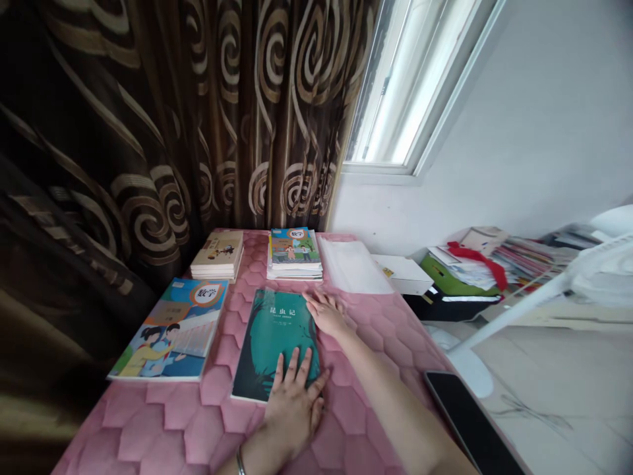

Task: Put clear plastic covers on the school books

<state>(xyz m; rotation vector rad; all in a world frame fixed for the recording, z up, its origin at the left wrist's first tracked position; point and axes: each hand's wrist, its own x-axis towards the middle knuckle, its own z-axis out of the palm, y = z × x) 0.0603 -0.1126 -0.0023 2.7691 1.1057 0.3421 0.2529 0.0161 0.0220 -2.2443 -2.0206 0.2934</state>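
A teal green book (pixel 278 336) with white Chinese characters on its cover lies closed on the pink quilted table cover (pixel 138 422). Spread over the book's lower right part, my left hand (pixel 293 402) lies flat with fingers apart; a bracelet circles its wrist. At the upper right corner my right hand (pixel 326 312) touches the book's edge, its fingers stretched out. To the left lies a blue maths textbook (pixel 173 330) with cartoon children on it. Behind are a stack of tan books (pixel 217 254) and a stack topped by another maths textbook (pixel 295 254).
White translucent sheets (pixel 353 264) lie at the back right, and a dark phone or tablet (pixel 469 422) at the right edge. Beyond stand a white box (pixel 405 274), piled papers (pixel 465 270) and a white fan (pixel 534 284). A patterned curtain (pixel 237 119) hangs behind.
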